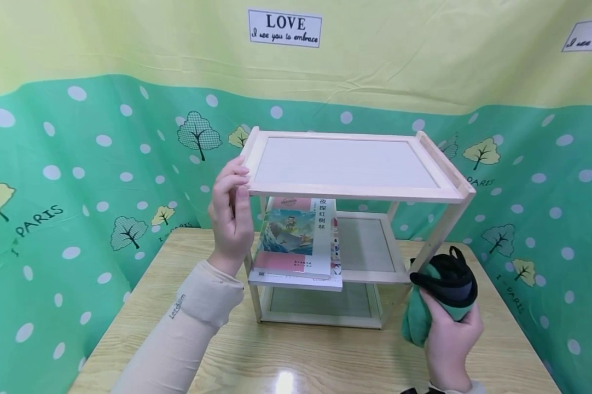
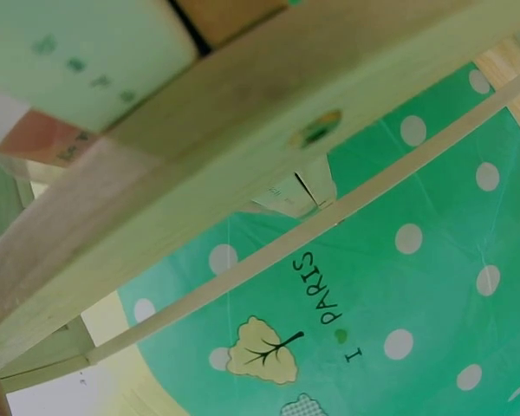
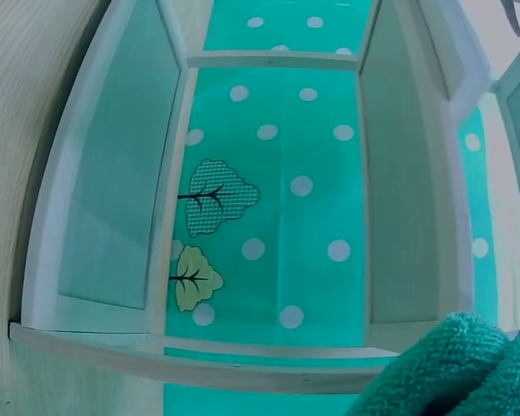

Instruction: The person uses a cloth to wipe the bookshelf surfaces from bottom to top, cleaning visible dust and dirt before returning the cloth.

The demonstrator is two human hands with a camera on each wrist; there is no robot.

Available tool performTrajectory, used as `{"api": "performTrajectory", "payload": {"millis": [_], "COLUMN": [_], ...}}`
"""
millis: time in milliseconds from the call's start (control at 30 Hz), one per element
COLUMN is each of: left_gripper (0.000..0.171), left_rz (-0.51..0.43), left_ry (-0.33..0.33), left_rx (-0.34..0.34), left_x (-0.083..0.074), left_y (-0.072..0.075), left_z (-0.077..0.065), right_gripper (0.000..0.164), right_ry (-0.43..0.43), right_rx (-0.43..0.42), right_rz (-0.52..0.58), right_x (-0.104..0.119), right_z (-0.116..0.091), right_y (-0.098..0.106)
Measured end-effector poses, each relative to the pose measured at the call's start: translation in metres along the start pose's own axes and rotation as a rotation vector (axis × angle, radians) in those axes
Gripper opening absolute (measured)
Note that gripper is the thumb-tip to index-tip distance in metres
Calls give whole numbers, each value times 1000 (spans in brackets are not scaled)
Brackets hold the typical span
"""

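A small wooden three-tier shelf (image 1: 355,192) stands on the table. At its top left corner my left hand (image 1: 233,216) grips the edge of the top board, thumb at the front. My right hand (image 1: 453,339) holds a bunched green terry cloth piece (image 1: 416,314) with black trim and a black loop, at the shelf's right front leg (image 1: 441,232). Its exact kind cannot be told. The green terry fabric (image 3: 459,368) also shows in the right wrist view, low on the right. A small stack of books (image 1: 296,241) lies on the left of the middle board, jutting past its front.
The wooden table (image 1: 217,355) runs under the shelf and out to both sides. Behind it hangs a green and yellow curtain (image 1: 104,180) with dots and trees. The shelf's bottom board (image 1: 320,301) sits just above the tabletop.
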State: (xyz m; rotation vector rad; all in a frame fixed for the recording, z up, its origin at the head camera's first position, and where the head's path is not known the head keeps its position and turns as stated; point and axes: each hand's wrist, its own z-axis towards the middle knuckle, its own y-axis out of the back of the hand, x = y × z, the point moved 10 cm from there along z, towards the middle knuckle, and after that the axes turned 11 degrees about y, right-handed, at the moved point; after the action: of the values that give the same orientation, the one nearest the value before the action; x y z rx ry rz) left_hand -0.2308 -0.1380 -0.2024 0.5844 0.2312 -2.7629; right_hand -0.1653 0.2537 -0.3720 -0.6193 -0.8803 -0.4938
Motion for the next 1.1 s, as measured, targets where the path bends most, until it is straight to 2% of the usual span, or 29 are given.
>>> {"api": "performTrajectory", "payload": {"millis": [233,400,633,1100], "left_gripper": [13,13,13,13], "left_rz": [-3,-4,-4,-13], "left_ry": [-3,-1,0,-3], "left_rx": [-4,0,-3,-9], "left_x": [-1,-1,0,-2], "left_y": [0,-1,-1,2], "left_z": [0,0,0,1], "right_gripper": [48,45,38,34], "right_ry": [74,132,215,198], "right_rx": [-37,-74,-5,-17], "right_rz": [112,294,484,554], "right_x": [12,17,26,41], "right_z": [-1,-4,-7,-11], "right_y": [2,2,-5,-16]}}
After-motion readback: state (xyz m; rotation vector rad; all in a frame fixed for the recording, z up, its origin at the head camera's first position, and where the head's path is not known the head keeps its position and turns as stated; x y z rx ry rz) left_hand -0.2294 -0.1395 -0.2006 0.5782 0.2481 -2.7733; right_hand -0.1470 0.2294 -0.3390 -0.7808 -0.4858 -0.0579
